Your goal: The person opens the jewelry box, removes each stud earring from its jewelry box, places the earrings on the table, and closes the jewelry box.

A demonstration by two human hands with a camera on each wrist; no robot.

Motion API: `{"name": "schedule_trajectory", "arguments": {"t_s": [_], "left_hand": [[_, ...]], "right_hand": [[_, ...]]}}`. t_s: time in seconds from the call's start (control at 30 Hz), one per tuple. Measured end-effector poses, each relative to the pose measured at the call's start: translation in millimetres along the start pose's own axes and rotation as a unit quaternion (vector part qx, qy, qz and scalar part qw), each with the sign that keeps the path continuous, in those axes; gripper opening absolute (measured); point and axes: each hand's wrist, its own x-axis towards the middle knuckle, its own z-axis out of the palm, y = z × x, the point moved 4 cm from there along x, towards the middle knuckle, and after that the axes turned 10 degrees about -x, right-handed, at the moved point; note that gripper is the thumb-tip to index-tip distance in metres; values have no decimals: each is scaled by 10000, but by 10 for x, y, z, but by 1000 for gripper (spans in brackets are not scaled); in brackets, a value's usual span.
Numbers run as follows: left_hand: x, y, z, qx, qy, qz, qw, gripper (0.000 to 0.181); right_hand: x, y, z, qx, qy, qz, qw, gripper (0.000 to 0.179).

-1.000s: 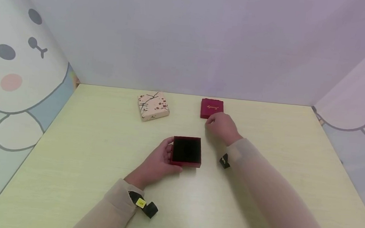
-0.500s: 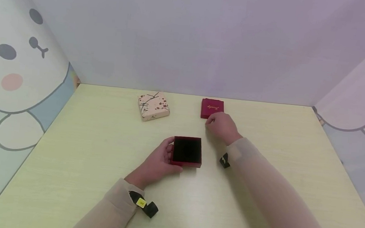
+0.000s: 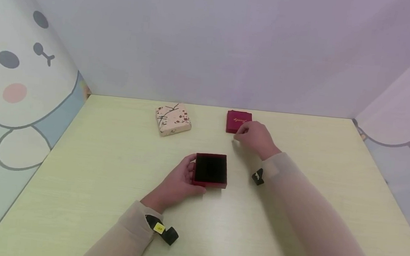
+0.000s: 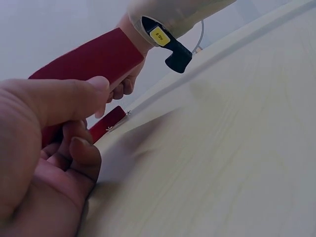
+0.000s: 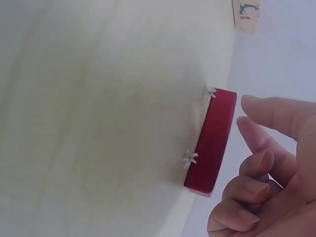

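My left hand (image 3: 176,184) grips an open red jewelry box (image 3: 210,184) with a black inside, fingers at its side and thumb along its near edge. In the left wrist view the box (image 4: 98,57) appears tilted, its shadow on the table. A red lid with gold lettering (image 3: 237,124) lies near the back edge. Two small star-shaped silvery pieces (image 5: 190,158) sit along the lid's lower edge. My right hand (image 3: 257,138) is just in front of the lid, overlapping its corner in the head view. Thumb and forefinger are apart with nothing between them, other fingers bent.
A cream box with a branch-and-blossom print (image 3: 173,120) lies at the back left of the pale wooden table (image 3: 86,182). Pale walls (image 3: 212,43) rise behind and at both sides, with cartoon figures on the side ones.
My right hand has lifted slightly and shifted a little up and to the right. The left hand and the red box have stayed in place.
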Motion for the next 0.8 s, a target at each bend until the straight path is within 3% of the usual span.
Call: {"name": "schedule_trajectory", "arguments": {"t_s": [0.3, 0.8], "left_hand": [[-6, -13, -17, -4, 8, -11, 10000, 101], [5, -20, -2, -44, -4, 22, 10000, 101]], "right_hand": [[49, 71, -124, 18, 2, -30, 10000, 26], [236, 158, -310, -532, 312, -187, 9979, 58]]}}
